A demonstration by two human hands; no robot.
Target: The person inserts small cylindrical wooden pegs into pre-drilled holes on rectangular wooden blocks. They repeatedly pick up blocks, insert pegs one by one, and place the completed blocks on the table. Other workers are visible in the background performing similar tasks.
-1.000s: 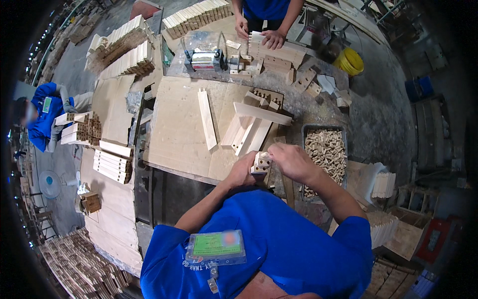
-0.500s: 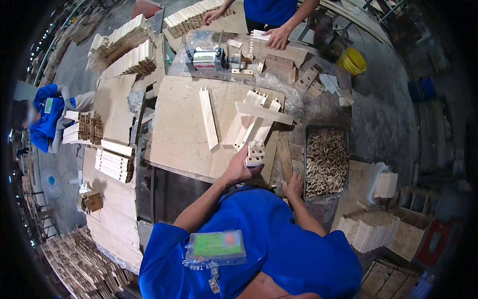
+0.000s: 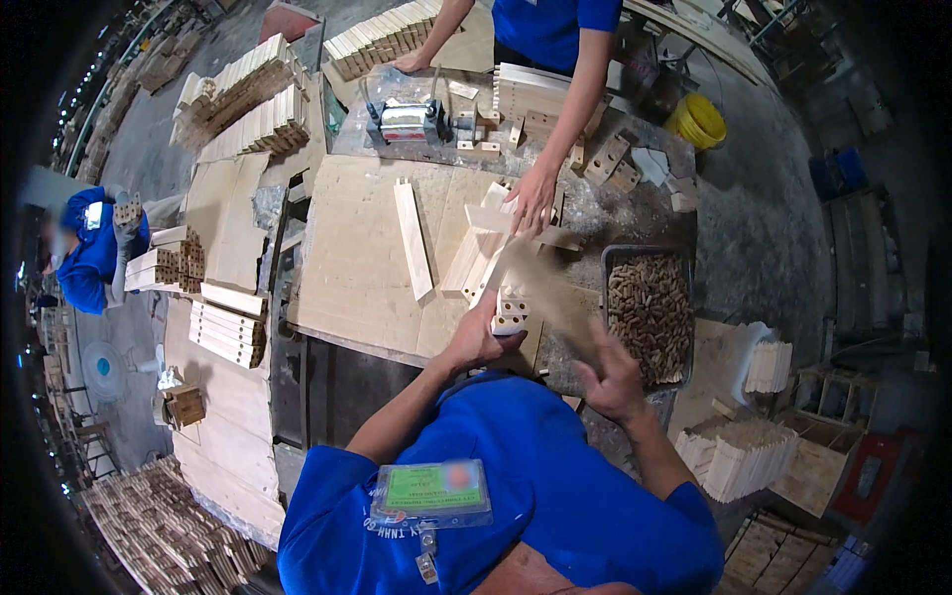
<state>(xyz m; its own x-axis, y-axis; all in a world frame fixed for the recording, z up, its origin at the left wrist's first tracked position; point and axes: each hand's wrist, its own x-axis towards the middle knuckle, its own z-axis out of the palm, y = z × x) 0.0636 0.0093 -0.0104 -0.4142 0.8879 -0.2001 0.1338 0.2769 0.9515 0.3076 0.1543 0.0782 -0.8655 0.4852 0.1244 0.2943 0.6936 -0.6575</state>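
My left hand (image 3: 474, 337) is closed around the near ends of pale wooden bars (image 3: 511, 315), whose end faces show drilled holes. In my right hand (image 3: 615, 377) is a flat wooden slat (image 3: 550, 293), smeared by motion, slanting up and left over the bars. More wooden bars (image 3: 466, 260) lie side by side beyond my left hand, with another bar (image 3: 488, 218) across them. A co-worker's hand (image 3: 535, 198) reaches down onto this crosswise bar from the far side. One single bar (image 3: 414, 238) lies apart to the left on the cardboard.
A black tray (image 3: 605, 327) of wooden dowels (image 3: 650, 307) stands right of my right hand. A metal clamp device (image 3: 407, 121) sits at the back of the table. Stacked bars (image 3: 228, 332) lie on the left; a yellow bucket (image 3: 699, 121) stands far right.
My right hand has lifted the slat off the table and swung it up and left. The co-worker's hand has come from the back blocks to the bars. My left hand stays put.
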